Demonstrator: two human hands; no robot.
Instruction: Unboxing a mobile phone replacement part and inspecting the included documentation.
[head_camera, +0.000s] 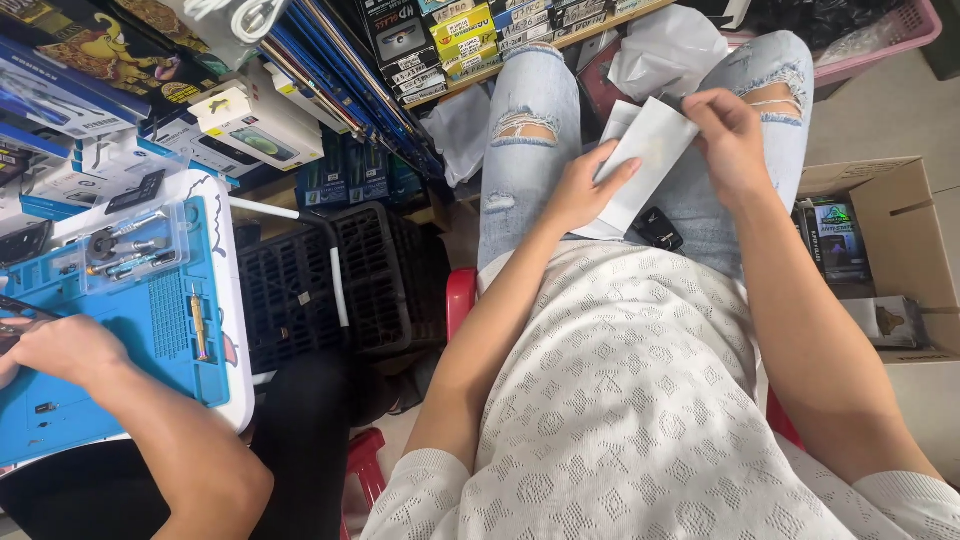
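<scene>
A seated person in a white openwork knit top (620, 400) and ripped pale blue jeans (525, 130) looks down at their own lap. Both bare hands hold a flat white paper packet (645, 155) just above the thighs. The left hand (580, 190) cradles it from beneath, thumb lying across its face to steady it. The right hand (725, 135) pinches the packet's upper corner between thumb and fingertips, as though gripping an edge to open. A small black oblong object (658, 228) rests on the lap just below the packet, touching the top's hem. The edge of a red plastic seat (460, 300) shows beside the left arm.

To the right, an open brown cardboard box (900, 210) holds small printed packages. To the left, a co-worker's hand (65, 345) rests on a blue work mat (150, 330) with a yellow-handled screwdriver (198, 322) lying near it. A black plastic crate (340, 280) stands between the two people. Farther off, stacked product boxes (460, 35) fill a shelf, and crumpled white wrapping (668, 50) lies past the knees.
</scene>
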